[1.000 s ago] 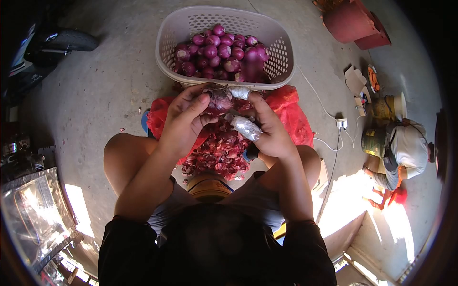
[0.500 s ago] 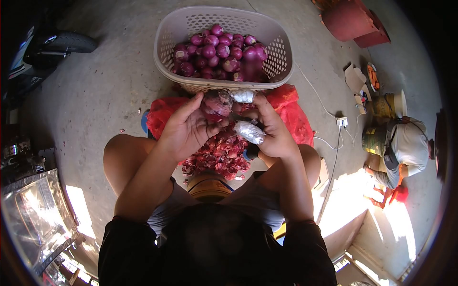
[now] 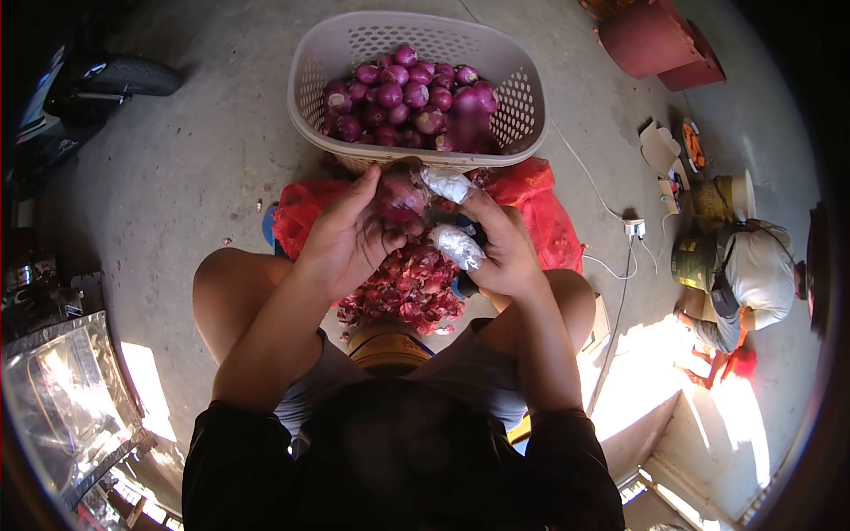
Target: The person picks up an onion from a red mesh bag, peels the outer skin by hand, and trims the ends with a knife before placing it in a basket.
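A dark red onion (image 3: 403, 195) with loose skin rests in my left hand (image 3: 350, 234), its fingers curled round it. My right hand (image 3: 500, 243) is at the onion's right side, with silvery wrapping (image 3: 458, 247) on the thumb and on a finger. Its fingers are bent round something dark that I cannot make out. Just beyond my hands stands a grey basket (image 3: 416, 159) holding several purple onions (image 3: 390, 96). Under my hands lies a heap of red onion skins (image 3: 403, 288), beside red mesh sacking (image 3: 536, 217).
A bucket (image 3: 386, 347) stands between my knees. To the right, a bent-over person (image 3: 761, 274) works near buckets (image 3: 722, 196). A power strip (image 3: 634, 227) with cables lies on the floor. Red tubs (image 3: 645, 40) are at the upper right, a wheel (image 3: 133, 77) at the upper left.
My right hand's wrapped fingers have shifted slightly left, closer to the onion, and the wrapped fingertip now touches its upper right side. My left hand has barely moved.
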Tool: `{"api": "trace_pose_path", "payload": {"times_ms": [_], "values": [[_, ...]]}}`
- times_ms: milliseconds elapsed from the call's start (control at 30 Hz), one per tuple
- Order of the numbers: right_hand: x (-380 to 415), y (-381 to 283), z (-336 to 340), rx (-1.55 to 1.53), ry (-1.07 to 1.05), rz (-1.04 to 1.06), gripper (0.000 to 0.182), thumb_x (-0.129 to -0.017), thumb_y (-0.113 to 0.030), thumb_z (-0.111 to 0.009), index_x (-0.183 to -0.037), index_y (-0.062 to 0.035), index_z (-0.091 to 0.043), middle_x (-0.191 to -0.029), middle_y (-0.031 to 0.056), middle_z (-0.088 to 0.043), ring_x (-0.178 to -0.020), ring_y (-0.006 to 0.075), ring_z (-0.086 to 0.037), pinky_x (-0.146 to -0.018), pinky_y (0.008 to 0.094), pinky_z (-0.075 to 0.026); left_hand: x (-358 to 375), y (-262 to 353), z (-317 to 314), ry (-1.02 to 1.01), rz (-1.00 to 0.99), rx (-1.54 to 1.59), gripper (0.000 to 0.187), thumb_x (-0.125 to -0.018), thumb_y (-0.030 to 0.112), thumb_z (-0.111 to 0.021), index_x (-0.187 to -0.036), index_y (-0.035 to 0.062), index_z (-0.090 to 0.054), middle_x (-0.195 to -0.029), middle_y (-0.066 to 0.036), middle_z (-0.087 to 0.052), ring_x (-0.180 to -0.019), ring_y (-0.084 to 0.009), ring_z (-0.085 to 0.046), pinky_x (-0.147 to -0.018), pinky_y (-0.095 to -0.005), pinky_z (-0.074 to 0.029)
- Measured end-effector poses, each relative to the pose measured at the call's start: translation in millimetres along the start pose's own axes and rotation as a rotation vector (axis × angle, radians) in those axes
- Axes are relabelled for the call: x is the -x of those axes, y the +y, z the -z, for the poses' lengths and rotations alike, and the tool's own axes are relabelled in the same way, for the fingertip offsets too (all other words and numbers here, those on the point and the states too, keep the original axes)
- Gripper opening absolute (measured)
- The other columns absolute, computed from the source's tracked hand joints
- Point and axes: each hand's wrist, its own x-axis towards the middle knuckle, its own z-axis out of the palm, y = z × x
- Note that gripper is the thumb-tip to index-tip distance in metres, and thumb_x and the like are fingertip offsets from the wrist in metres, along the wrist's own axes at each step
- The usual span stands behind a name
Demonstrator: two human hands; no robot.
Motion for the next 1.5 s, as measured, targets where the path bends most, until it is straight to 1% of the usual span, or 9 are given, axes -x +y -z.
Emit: {"api": "trace_pose_path", "payload": {"times_ms": [167, 267, 533, 633, 733, 900, 933, 1233, 1500], "values": [[0, 5, -9, -0.084, 0.100, 0.019, 0.055, -0.067, 0.002, -0.060, -0.119, -0.0027, -0.047, -0.098, 0.0183, -0.063, -0.085, 0.0326, -0.064, -0.072, 0.0343, -0.050, 1, 0, -7, 0.013, -0.074, -0.071, 0.031, -0.093, 0.028, -0.046, -0.114, 0.0058, -0.051, -0.101, -0.004, -0.059, -0.085, -0.0134, -0.060, -0.069, -0.0225, -0.049], [0, 2, -14, -0.210, 0.138, -0.078, 0.051, -0.070, 0.004, -0.058, -0.120, -0.0014, -0.046, -0.101, 0.0187, -0.062, -0.091, 0.0299, -0.063, -0.077, 0.0325, -0.048, 1, -2, -4, -0.015, -0.095, -0.152, 0.028, -0.091, 0.022, -0.051, -0.114, 0.0056, -0.051, -0.101, -0.003, -0.059, -0.084, -0.0117, -0.061, -0.069, -0.0209, -0.048], [0, -2, -22, -0.347, 0.181, -0.163, 0.045, -0.078, 0.005, -0.054, -0.122, -0.0010, -0.043, -0.096, 0.0144, -0.062, -0.086, 0.0223, -0.062, -0.078, 0.0304, -0.047, 1, 0, -5, 0.015, -0.086, -0.142, 0.030, -0.089, 0.020, -0.054, -0.115, 0.0047, -0.050, -0.100, -0.003, -0.059, -0.082, -0.0121, -0.061, -0.067, -0.0197, -0.048], [4, 4, -21, -0.573, 0.191, -0.270, 0.045, -0.080, 0.003, -0.054, -0.123, -0.0010, -0.042, -0.098, 0.0120, -0.062, -0.087, 0.0191, -0.061, -0.079, 0.0293, -0.046, 2, 0, -5, 0.015, -0.091, -0.148, 0.030, -0.089, 0.020, -0.054, -0.115, 0.0048, -0.050, -0.101, -0.003, -0.059, -0.082, -0.0125, -0.061, -0.067, -0.0199, -0.048], [-1, 1, -16, -0.505, 0.229, -0.221, 0.044, -0.083, 0.001, -0.053, -0.125, -0.0008, -0.041, -0.100, 0.0098, -0.061, -0.088, 0.0171, -0.059, -0.078, 0.0289, -0.046, 2, -2, -7, -0.015, -0.102, -0.141, 0.029, -0.090, 0.020, -0.053, -0.114, 0.0051, -0.051, -0.101, -0.003, -0.060, -0.082, -0.0122, -0.061, -0.067, -0.0201, -0.048], [0, -6, -5, -0.043, 0.103, -0.043, 0.050, -0.080, -0.006, -0.058, -0.126, -0.0018, -0.039, -0.098, 0.0167, -0.063, -0.082, 0.0283, -0.065, -0.071, 0.0321, -0.048, 2, 1, -5, -0.008, -0.115, -0.125, 0.026, -0.090, 0.020, -0.052, -0.112, 0.0057, -0.052, -0.100, -0.001, -0.060, -0.082, -0.0104, -0.061, -0.068, -0.0210, -0.048], [0, -4, -4, 0.034, 0.074, -0.038, 0.056, -0.076, -0.008, -0.063, -0.126, -0.0023, -0.039, -0.096, 0.0198, -0.062, -0.083, 0.0343, -0.063, -0.072, 0.0339, -0.049, 2, 2, -6, -0.005, -0.115, -0.120, 0.026, -0.090, 0.020, -0.052, -0.112, 0.0059, -0.052, -0.099, -0.001, -0.060, -0.082, -0.0099, -0.060, -0.068, -0.0211, -0.048], [4, 14, -11, -0.018, 0.080, 0.034, 0.058, -0.071, -0.005, -0.064, -0.123, -0.0043, -0.039, -0.098, 0.0201, -0.061, -0.078, 0.0357, -0.063, -0.063, 0.0381, -0.050, 1, 1, -7, -0.013, -0.129, -0.327, 0.028, -0.089, 0.020, -0.055, -0.113, 0.0059, -0.054, -0.094, 0.000, -0.059, -0.080, -0.0073, -0.056, -0.069, -0.0214, -0.046], [1, 9, -8, -0.010, 0.073, 0.049, 0.056, -0.066, -0.003, -0.065, -0.118, -0.0052, -0.044, -0.098, 0.0169, -0.062, -0.078, 0.0351, -0.063, -0.062, 0.0390, -0.050, 3, 0, -10, 0.062, -0.134, -0.401, 0.034, -0.087, 0.015, -0.057, -0.119, 0.0058, -0.052, -0.093, -0.001, -0.059, -0.078, -0.0068, -0.056, -0.067, -0.0216, -0.046]]}}
